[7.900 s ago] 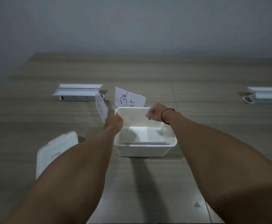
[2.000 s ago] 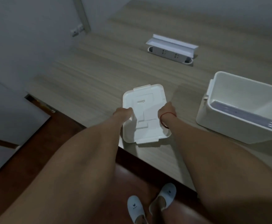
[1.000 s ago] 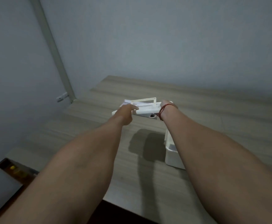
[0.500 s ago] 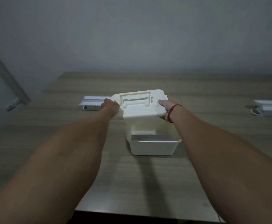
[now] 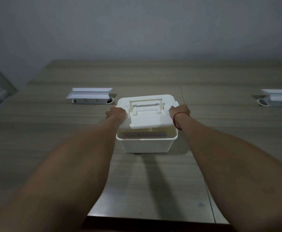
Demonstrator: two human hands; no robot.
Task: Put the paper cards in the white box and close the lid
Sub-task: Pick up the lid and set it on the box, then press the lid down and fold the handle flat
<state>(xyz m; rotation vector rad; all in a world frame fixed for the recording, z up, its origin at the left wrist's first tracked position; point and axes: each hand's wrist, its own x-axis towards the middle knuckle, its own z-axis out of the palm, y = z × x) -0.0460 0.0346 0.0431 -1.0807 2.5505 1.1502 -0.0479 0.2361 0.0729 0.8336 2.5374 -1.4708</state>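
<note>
A: What changed?
B: Half a second ago the lid [image 5: 147,113] was up in the air above the box [image 5: 145,144]. Now it's lower, right over the opening, near edge not yet down on the rim. Two seconds ago it was still lying on the surface [image 5: 53,131] off to the left.
A: Cards?
B: Paper cards [image 5: 143,135] already inside, flat stack visible through the gap under the lid. So only closing is left, I'd say.
A: Grip?
B: Left hand [image 5: 116,113] clamped on the lid's left edge, right hand [image 5: 179,110] clamped on the right edge, fingers curled round. Handle untouched.
A: Anything else?
B: Two socket units, left one [image 5: 91,97] and right one [image 5: 278,97], well apart from the box.
</note>
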